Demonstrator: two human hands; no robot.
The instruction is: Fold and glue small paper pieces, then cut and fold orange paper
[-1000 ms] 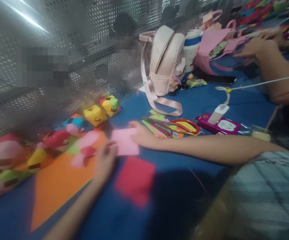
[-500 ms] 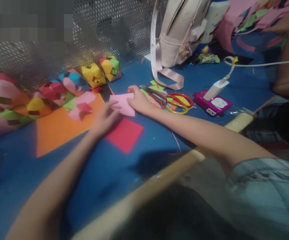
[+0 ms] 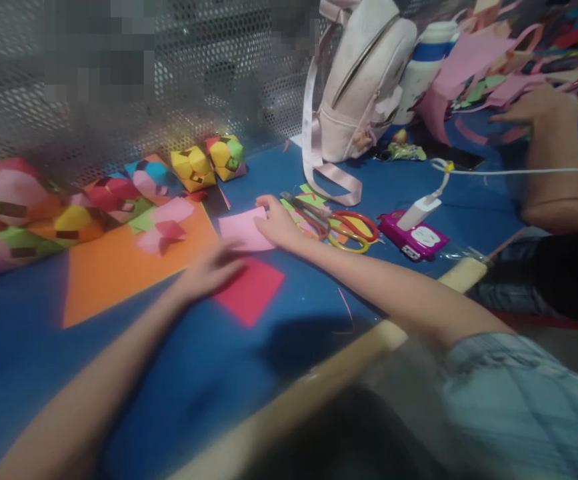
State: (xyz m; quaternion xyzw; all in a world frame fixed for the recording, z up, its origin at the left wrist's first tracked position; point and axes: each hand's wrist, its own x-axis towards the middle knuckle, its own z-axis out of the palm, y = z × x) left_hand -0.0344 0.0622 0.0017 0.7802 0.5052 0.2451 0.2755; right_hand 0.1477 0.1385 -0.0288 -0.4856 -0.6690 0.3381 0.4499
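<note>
A pink sheet of paper [image 3: 243, 227] lies between my hands, over the top of a red paper square [image 3: 251, 290] on the blue surface. My right hand [image 3: 277, 223] grips the pink sheet at its right edge, thumb and fingers bent around it. At its lower left edge is my left hand [image 3: 213, 268], with the fingers apart and slightly blurred. A large orange sheet [image 3: 129, 267] lies left of that hand and bears a folded pink and green paper piece [image 3: 166, 227]. Scissors with red and yellow handles [image 3: 353, 230] rest on paper scraps beside my right wrist.
Folded paper balls [image 3: 193, 168] line the metal mesh at the back left. A pale backpack [image 3: 356, 87] and a bottle [image 3: 421, 73] stand behind. A purple power strip [image 3: 413, 235] with a white cable is at the right. Another person's arm [image 3: 551, 153] reaches in at the far right.
The view has shifted, so most things sit lower in the picture. My left hand has moved slightly down along the pink sheet. The other person's hand now shows more fully.
</note>
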